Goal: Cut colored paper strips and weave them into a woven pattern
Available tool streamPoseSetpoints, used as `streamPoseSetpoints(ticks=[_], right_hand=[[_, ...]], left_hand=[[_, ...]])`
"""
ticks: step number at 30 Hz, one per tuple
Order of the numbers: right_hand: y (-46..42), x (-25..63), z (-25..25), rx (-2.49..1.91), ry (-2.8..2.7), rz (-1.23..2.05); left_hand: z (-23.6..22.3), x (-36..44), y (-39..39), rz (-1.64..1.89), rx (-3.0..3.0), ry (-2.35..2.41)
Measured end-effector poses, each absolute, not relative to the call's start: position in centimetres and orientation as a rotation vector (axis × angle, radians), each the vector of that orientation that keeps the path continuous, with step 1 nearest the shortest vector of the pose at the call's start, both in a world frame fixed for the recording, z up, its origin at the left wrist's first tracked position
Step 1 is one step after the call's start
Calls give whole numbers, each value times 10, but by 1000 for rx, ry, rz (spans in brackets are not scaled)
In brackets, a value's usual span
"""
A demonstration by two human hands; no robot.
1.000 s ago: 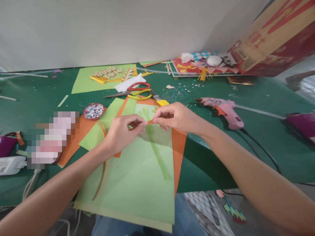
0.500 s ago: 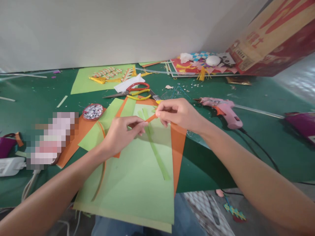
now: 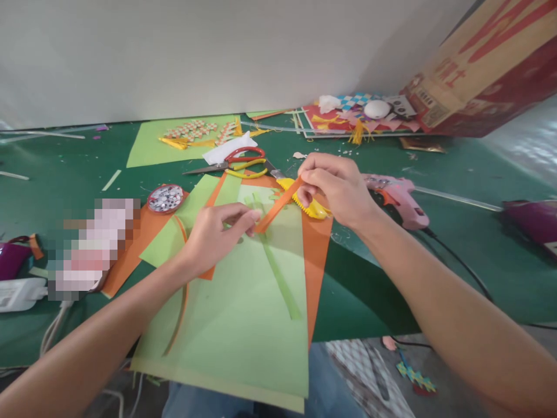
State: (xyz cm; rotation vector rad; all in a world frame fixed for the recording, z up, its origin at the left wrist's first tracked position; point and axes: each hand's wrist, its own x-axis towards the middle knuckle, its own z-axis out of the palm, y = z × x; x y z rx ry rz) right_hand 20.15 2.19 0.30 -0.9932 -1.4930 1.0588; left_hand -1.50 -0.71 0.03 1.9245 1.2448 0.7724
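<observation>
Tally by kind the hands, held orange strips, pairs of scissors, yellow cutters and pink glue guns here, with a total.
Hands: 2 (left hand, right hand)
Orange strip, held: 1
Scissors: 1 pair
Yellow cutter: 1
Pink glue gun: 1
Total: 6

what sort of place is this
Probably a craft workspace, though whether it's a workshop, classroom or home isn't clear. A pink glue gun, scissors with red and yellow handles, and a round dish of googly eyes share the green table.
</observation>
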Motion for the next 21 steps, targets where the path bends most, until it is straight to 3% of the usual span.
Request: streamPoseSetpoints(ticks=[11, 21], right_hand=[[7, 183, 2, -898, -1855, 1240], [5, 181, 1, -933, -1956, 1076]], left_hand=[[12, -11, -9, 593, 1542, 972], [8, -14, -6, 474, 1468, 902]])
